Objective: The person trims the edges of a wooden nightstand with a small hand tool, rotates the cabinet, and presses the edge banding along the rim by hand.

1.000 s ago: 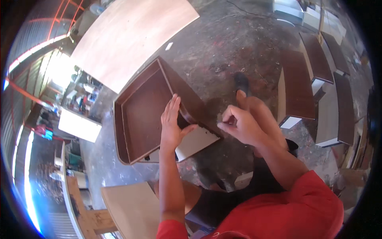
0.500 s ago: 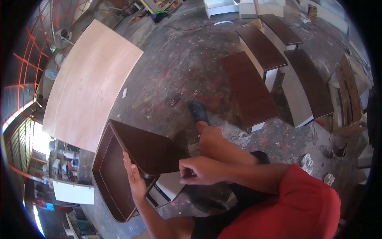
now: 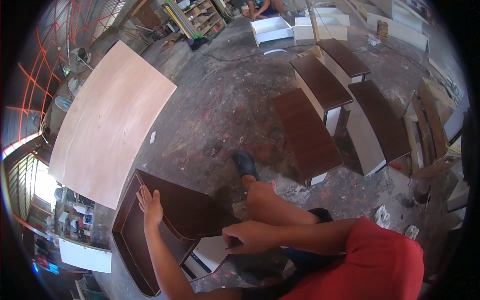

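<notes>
Resting spread, empty left hand (image 3: 152,211) on brown cabinet (image 3: 186,206); cannot see inside curled right hand (image 3: 249,237). Could tip if pressed unevenly.

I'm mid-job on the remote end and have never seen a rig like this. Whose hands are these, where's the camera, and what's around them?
There's no machine: these are a person's bare hands. The wide fisheye camera sits on their head, looking down, so straight edges bend near the rim.

The left hand is spread open at the raised edge of a dark brown and white cabinet, gripping nothing. The right hand is curled near the cabinet's white side; whether it holds anything is hidden.

On the floor, to the right, are four brown-topped white units. A pale wooden sheet is at left.
</notes>
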A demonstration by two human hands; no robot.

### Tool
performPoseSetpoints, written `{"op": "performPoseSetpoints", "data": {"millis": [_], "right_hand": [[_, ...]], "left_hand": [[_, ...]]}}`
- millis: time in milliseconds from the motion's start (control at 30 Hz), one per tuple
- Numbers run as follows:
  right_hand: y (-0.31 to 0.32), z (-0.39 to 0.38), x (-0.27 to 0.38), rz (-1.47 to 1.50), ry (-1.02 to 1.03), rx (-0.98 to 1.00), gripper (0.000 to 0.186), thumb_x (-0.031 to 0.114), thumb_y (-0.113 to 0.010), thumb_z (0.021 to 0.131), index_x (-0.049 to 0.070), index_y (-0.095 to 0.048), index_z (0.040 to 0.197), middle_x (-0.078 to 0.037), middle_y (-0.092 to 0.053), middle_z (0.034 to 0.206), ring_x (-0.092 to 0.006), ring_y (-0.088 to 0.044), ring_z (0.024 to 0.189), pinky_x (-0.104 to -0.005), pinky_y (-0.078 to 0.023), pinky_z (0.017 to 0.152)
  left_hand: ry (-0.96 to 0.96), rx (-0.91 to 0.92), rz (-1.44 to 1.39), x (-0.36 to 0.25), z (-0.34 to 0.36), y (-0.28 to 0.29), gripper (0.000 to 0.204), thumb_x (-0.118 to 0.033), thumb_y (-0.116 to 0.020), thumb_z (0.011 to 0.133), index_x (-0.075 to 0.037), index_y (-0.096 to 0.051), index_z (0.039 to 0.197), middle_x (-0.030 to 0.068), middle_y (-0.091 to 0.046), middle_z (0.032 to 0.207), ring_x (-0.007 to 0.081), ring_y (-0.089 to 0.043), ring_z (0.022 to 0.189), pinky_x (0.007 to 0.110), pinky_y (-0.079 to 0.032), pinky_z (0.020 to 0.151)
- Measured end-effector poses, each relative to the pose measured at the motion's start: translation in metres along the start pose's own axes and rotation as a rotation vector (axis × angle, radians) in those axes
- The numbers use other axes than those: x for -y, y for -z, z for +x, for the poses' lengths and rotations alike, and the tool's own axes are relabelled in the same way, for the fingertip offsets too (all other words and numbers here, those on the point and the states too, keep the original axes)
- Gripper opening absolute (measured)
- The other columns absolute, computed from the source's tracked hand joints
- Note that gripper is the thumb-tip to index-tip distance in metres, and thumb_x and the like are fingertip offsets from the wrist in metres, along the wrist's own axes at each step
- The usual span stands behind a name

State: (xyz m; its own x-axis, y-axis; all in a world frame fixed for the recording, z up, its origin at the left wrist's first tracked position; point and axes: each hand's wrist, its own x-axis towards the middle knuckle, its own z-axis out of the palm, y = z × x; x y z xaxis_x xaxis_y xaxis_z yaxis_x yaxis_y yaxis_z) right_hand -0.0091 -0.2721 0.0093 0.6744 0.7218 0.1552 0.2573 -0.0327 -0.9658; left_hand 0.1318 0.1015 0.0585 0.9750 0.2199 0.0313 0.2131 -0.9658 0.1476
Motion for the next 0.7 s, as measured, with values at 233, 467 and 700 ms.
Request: {"op": "performPoseSetpoints", "data": {"millis": [233,467,700], "right_hand": [[-0.01,0.011,-0.008,-0.089,-0.026,0.003,0.026,0.027,-0.074,0.095,0.004,-0.061,0.1,-0.017,-0.07,0.097,-0.0345,-0.07,0.09,-0.0449,-0.053,0.08],[-0.018,0.056,0.002,-0.025,0.237,-0.409,0.025,0.018,-0.077,0.093,0.006,-0.056,0.097,-0.012,-0.059,0.093,-0.0303,-0.061,0.082,-0.0416,-0.05,0.075],[-0.028,0.159,0.064,-0.032,0.662,-0.56,0.023,0.009,-0.072,0.095,0.004,-0.05,0.1,-0.014,-0.055,0.101,-0.0359,-0.056,0.095,-0.0438,-0.047,0.089]], "left_hand": [[0.141,0.007,0.06,-0.021,0.053,0.017,0.087,-0.059,-0.04,0.107,-0.004,-0.013,0.169,0.0123,-0.01,0.178,0.0323,0.006,0.164,0.057,0.005,0.129],[0.179,-0.025,-0.074,-0.01,0.078,0.022,0.098,-0.067,-0.047,0.102,-0.004,-0.013,0.169,0.0122,-0.012,0.178,0.0329,0.0,0.165,0.06,0.003,0.129],[0.284,0.002,0.131,-0.008,0.076,0.029,0.106,-0.069,-0.054,0.096,-0.004,-0.012,0.169,0.0091,-0.006,0.179,0.0302,0.0,0.165,0.062,0.002,0.128]]}}
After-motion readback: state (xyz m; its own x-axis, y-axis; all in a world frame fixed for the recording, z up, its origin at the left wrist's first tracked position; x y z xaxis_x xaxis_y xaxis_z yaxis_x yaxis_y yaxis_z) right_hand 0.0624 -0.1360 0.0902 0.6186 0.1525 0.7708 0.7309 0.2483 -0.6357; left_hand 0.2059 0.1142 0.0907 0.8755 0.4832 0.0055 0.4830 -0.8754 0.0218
